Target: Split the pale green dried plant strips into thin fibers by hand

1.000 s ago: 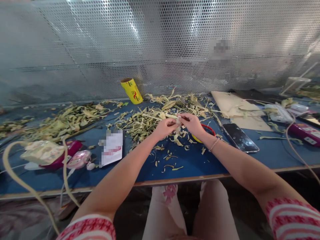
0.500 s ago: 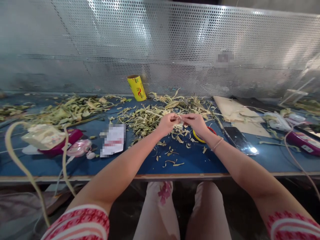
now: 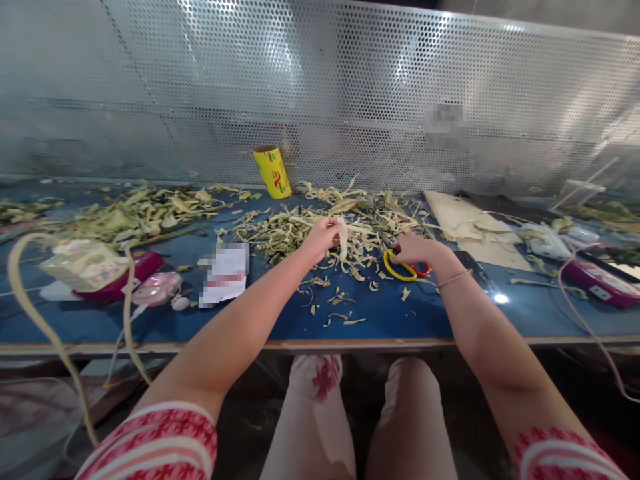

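The left hand is raised just above the blue table, its fingers pinched together on a pale leaf strip that hangs down from the grip. Holding it up by 1 end keeps the strip clear of the loose cuttings below and lets it dangle straight, near the spot where the other hand works.

The right hand rests low on the table, fingers curled onto the scissors, whose yellow and red handle loops lie flat on the blue surface. Whether the fingers are through the loops or only laid over the top of them cannot be told; the blades are hidden among the scraps behind the hand.

Beyond both hands lies a pile of dry leaf strips, with small trimmings scattered toward the table's front edge. A second pile of leaf strips lies further left. A yellow roll leans against the perforated metal screen at the back. A phone lies just right of the right wrist, partly covered by the forearm, and a white card lies left of the left forearm. A pink case lies near the left edge.
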